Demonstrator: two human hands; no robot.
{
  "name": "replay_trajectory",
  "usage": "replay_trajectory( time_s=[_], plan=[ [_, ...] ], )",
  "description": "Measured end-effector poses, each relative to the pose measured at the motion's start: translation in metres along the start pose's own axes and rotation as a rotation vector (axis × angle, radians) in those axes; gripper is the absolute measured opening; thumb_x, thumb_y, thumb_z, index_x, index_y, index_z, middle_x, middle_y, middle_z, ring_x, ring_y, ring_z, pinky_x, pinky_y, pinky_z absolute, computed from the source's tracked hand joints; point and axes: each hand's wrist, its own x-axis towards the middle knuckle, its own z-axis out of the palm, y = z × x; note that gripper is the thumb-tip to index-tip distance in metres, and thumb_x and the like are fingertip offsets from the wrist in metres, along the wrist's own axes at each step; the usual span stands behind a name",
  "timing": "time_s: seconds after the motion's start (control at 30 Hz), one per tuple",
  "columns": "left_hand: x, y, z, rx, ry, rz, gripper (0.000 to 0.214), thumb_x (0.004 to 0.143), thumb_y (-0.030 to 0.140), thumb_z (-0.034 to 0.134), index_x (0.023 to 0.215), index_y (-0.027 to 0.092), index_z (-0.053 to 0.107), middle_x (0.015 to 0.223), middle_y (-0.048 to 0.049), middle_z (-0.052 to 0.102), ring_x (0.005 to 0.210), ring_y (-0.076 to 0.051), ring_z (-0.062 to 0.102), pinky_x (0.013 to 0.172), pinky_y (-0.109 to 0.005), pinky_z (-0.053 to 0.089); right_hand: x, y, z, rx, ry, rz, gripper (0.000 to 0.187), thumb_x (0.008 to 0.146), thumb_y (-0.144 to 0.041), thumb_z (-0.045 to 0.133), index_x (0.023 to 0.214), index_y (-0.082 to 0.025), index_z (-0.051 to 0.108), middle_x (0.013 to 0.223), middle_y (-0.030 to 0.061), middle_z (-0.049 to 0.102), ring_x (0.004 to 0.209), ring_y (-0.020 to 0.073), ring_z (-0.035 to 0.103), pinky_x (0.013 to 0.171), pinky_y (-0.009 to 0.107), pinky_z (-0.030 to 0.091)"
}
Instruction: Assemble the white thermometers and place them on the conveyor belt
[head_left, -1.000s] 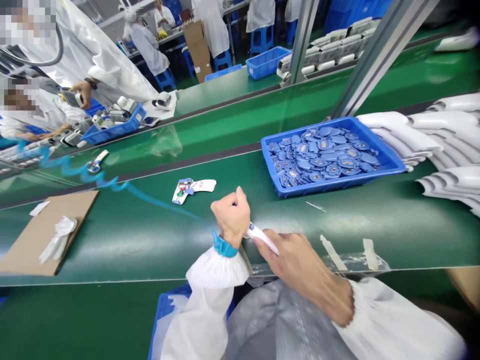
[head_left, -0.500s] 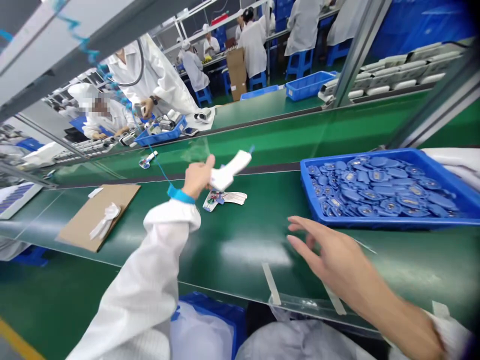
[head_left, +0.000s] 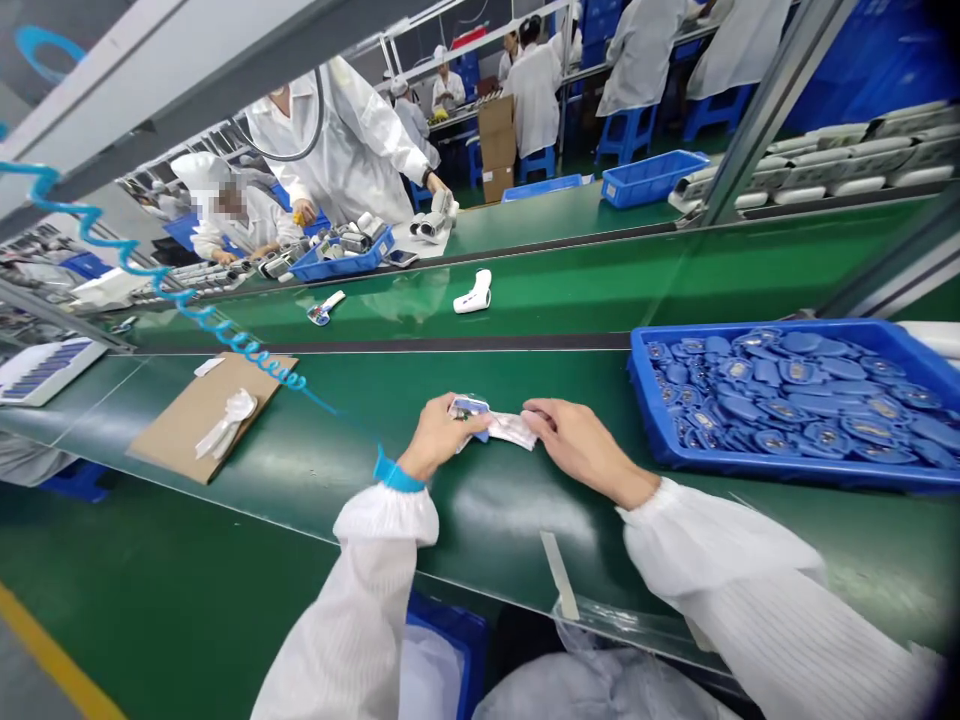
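Head view: left hand (head_left: 439,437) pinches printed white label (head_left: 495,429), right hand (head_left: 583,450) pressing its end flat on green table (head_left: 495,510); hands close, not touching.

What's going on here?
A person at a green conveyor belt pinches a small white-and-blue printed sheet in the left hand, with the right hand touching its white end. A blue tray of blue parts sits to the right. Across the belt, a co-worker in white works beside another blue tray.
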Motion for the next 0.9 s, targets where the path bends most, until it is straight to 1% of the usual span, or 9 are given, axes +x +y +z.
replay_trajectory(
  time_s=[0.13, 0.23, 0.4, 0.47, 0.53, 0.67, 0.77, 0.83, 0.9],
  plan=[
    [-0.058, 0.013, 0.033, -0.198, -0.121, 0.187, 0.030, 0.076, 0.034, 0.083, 0.095, 0.016, 0.069, 0.083, -0.0018, 0.069, 0.074, -0.014, 0.058, 0.070, -0.024, 0.044, -0.049, -0.002, -0.030, 0.112, 0.041, -0.004, 0.032, 0.102, -0.045, 0.049, 0.115, -0.026, 0.072, 0.110, 0.0029, 0.073, 0.101, 0.0210, 0.065, 0.089, 0.035, 0.048],
    [-0.089, 0.031, 0.055, -0.205, -0.168, 0.296, 0.026, 0.076, 0.031, 0.085, 0.090, 0.017, 0.068, 0.079, 0.0012, 0.066, 0.071, -0.013, 0.054, 0.067, -0.024, 0.040, -0.086, -0.009, -0.045, 0.210, 0.086, -0.033, 0.023, 0.099, -0.046, 0.058, 0.106, -0.030, 0.073, 0.107, -0.0007, 0.073, 0.098, 0.0186, 0.063, 0.084, 0.033, 0.046],
    [-0.107, 0.047, 0.085, -0.015, -0.169, 0.422, 0.020, 0.084, 0.034, 0.079, 0.086, 0.020, 0.065, 0.082, 0.0013, 0.066, 0.072, -0.013, 0.053, 0.068, -0.027, 0.037, -0.129, -0.027, -0.066, -0.130, 0.338, -0.173, 0.024, 0.103, -0.030, 0.054, 0.085, -0.026, 0.070, 0.087, -0.0012, 0.069, 0.080, 0.0178, 0.056, 0.077, 0.037, 0.034],
    [-0.106, 0.049, 0.095, 0.032, -0.123, 0.358, 0.020, 0.085, 0.035, 0.077, 0.085, 0.020, 0.064, 0.081, -0.0002, 0.066, 0.072, -0.015, 0.054, 0.068, -0.028, 0.036, -0.141, -0.028, -0.081, -0.214, 0.429, -0.177, 0.023, 0.104, -0.030, 0.051, 0.088, -0.024, 0.067, 0.089, 0.0006, 0.068, 0.083, 0.0187, 0.057, 0.078, 0.038, 0.034],
    [-0.102, 0.050, 0.101, -0.083, -0.137, 0.200, 0.022, 0.084, 0.035, 0.076, 0.089, 0.019, 0.063, 0.078, -0.0015, 0.066, 0.069, -0.015, 0.055, 0.065, -0.028, 0.038, -0.151, -0.016, -0.094, -0.250, 0.479, -0.087, 0.026, 0.103, -0.039, 0.050, 0.089, -0.024, 0.066, 0.091, 0.0027, 0.068, 0.085, 0.0204, 0.059, 0.077, 0.038, 0.036],
    [-0.099, 0.051, 0.104, -0.544, -0.341, -0.090, 0.038, 0.086, 0.041, 0.073, 0.112, 0.016, 0.059, 0.085, -0.0046, 0.068, 0.069, -0.015, 0.062, 0.060, -0.025, 0.045, -0.175, 0.056, -0.094, -0.368, 0.363, 0.245, 0.050, 0.099, -0.063, 0.038, 0.081, -0.024, 0.065, 0.083, 0.0055, 0.067, 0.078, 0.0244, 0.061, 0.065, 0.036, 0.036],
    [-0.100, 0.049, 0.101, -0.668, -0.405, -0.142, 0.051, 0.082, 0.045, 0.078, 0.117, 0.011, 0.061, 0.096, -0.0099, 0.071, 0.080, -0.017, 0.066, 0.064, -0.025, 0.049, -0.197, 0.107, -0.079, -0.379, 0.366, 0.382, 0.057, 0.096, -0.069, 0.034, 0.092, -0.021, 0.064, 0.085, 0.0097, 0.066, 0.074, 0.0261, 0.062, 0.060, 0.037, 0.040],
    [-0.101, 0.046, 0.100, -0.701, -0.458, -0.161, 0.056, 0.080, 0.050, 0.079, 0.116, 0.010, 0.063, 0.099, -0.0122, 0.072, 0.082, -0.019, 0.068, 0.064, -0.025, 0.049, -0.214, 0.121, -0.078, -0.365, 0.406, 0.401, 0.056, 0.094, -0.069, 0.041, 0.103, -0.018, 0.063, 0.092, 0.0116, 0.065, 0.073, 0.0248, 0.062, 0.061, 0.038, 0.046],
    [-0.103, 0.044, 0.100, -0.734, -0.492, -0.188, 0.059, 0.077, 0.054, 0.081, 0.113, 0.010, 0.065, 0.097, -0.0123, 0.073, 0.080, -0.019, 0.068, 0.064, -0.025, 0.050, -0.232, 0.122, -0.090, -0.413, 0.459, 0.405, 0.050, 0.094, -0.065, 0.047, 0.107, -0.020, 0.064, 0.097, 0.0115, 0.065, 0.073, 0.0241, 0.062, 0.061, 0.038, 0.047]
  ],
)
